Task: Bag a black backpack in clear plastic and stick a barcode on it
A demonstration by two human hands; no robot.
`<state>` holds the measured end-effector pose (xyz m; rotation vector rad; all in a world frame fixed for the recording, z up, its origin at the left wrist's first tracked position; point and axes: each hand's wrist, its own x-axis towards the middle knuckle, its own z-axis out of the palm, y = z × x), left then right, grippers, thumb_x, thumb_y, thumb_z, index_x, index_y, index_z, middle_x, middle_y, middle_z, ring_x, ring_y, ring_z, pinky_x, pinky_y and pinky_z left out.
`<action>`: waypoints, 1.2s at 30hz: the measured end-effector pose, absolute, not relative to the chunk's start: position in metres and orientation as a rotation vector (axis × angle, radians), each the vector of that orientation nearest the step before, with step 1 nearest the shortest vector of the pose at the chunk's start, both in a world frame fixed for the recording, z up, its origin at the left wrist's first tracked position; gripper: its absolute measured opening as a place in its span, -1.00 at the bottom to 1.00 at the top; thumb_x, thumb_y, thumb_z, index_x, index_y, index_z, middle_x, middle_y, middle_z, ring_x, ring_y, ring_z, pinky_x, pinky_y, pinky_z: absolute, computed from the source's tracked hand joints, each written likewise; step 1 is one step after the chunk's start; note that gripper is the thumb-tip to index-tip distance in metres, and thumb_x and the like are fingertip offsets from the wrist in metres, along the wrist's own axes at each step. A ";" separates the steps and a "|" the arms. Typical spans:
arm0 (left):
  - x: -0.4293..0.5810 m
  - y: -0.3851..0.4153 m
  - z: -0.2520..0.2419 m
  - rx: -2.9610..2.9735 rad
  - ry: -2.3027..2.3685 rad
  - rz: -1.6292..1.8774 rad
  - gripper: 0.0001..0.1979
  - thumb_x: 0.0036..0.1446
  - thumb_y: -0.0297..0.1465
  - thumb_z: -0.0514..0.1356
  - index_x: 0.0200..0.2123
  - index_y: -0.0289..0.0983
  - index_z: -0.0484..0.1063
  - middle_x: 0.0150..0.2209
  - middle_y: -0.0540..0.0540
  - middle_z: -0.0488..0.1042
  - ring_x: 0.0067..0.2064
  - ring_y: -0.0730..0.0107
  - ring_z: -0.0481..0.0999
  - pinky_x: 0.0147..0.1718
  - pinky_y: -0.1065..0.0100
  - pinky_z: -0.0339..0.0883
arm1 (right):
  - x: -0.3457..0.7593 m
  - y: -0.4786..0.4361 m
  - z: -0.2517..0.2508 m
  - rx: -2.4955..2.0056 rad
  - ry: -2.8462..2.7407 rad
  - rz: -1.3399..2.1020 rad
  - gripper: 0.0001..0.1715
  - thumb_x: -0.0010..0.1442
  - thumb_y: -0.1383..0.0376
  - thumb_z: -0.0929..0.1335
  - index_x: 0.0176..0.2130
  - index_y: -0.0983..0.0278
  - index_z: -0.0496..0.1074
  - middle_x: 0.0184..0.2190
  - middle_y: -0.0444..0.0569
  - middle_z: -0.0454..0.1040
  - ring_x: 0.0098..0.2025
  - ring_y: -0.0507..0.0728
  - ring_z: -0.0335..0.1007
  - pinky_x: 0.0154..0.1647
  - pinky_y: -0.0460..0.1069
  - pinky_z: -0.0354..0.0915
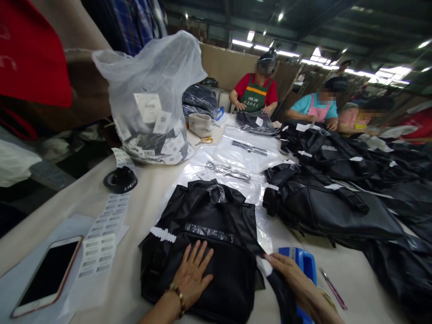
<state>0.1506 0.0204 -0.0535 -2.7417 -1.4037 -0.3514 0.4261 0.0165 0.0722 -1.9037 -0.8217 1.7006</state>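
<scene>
A black padded backpack [202, 265] lies on a clear plastic sheet [232, 153] at the near edge of the table. My left hand [192, 274] rests flat on its front, fingers spread, with a beaded bracelet on the wrist. My right hand [297, 283] grips a black strap [280, 292] at the backpack's right side, close to a blue plastic tool [300, 265]. A white tag [163, 234] sticks out from the backpack's left side. Sheets of barcode labels [99, 247] lie to its left, beside a smartphone [47, 276].
More black backpacks [330, 202] are piled to the right. A large clear bag of labelled packets [148, 99] stands at the far left, near a label roll [120, 179] and scissors [204, 141]. Several co-workers [254, 90] work along the table's far end.
</scene>
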 end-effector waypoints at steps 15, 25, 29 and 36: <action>0.153 0.019 -0.056 -2.827 -1.484 -0.394 -0.29 0.14 -0.12 0.10 0.28 -0.12 -0.13 0.28 -0.18 0.01 0.26 0.01 0.03 0.15 -0.01 0.00 | 0.369 0.026 0.052 -2.410 -1.782 0.718 -0.66 0.05 0.12 0.31 -0.19 0.25 0.30 -0.20 0.12 0.45 -0.12 0.26 0.40 -0.17 0.04 0.22; 0.154 0.019 -0.060 -2.813 -1.483 -0.438 -0.31 0.15 -0.13 0.09 0.27 -0.14 -0.09 0.29 -0.18 0.00 0.27 0.00 0.01 0.17 -0.02 -0.10 | 0.381 0.053 0.040 -2.300 -1.778 1.184 -0.96 0.01 0.35 0.32 -0.42 0.29 0.33 -0.62 -0.22 0.33 -0.56 0.00 0.30 -0.53 -0.13 0.19; 0.153 0.019 -0.058 -2.827 -1.479 -0.419 -0.32 0.14 -0.14 0.10 0.27 -0.15 -0.07 0.28 -0.18 0.00 0.27 -0.02 0.00 0.16 -0.03 -0.05 | 0.366 0.046 0.045 -2.376 -1.866 0.955 -0.69 -0.04 0.48 0.32 -0.21 0.35 0.39 -0.38 0.00 0.46 -0.32 0.14 0.42 -0.30 -0.02 0.27; 0.156 0.019 -0.056 -2.860 -1.489 -0.403 -0.33 0.16 -0.12 0.09 0.27 -0.16 -0.06 0.27 -0.20 0.03 0.26 -0.02 0.03 0.13 -0.05 0.05 | 0.342 0.014 -0.003 -1.800 -2.511 -0.011 -0.42 0.23 0.13 0.20 0.18 0.26 0.18 0.20 0.14 0.20 0.21 0.31 0.10 0.14 0.22 0.10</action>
